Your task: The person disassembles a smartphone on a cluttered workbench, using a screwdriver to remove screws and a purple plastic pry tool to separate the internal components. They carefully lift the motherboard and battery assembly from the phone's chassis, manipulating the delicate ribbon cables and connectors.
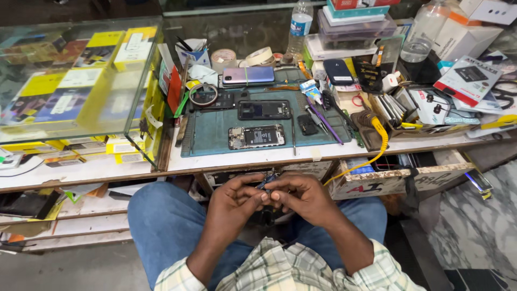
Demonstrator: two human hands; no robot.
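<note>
Mostly hidden: small dark part (266, 182) pinched between both hands (269, 198).

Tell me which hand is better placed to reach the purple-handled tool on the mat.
Probably the right hand. Both hands pinch a small dark part above the lap, but the purple-handled tool lies on the teal mat's right edge, farther from the left hand.

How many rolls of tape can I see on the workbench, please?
2: a white tape roll and a cream tape roll, side by side behind the green mat, near the water bottle. Others may be hidden in the clutter.
</note>
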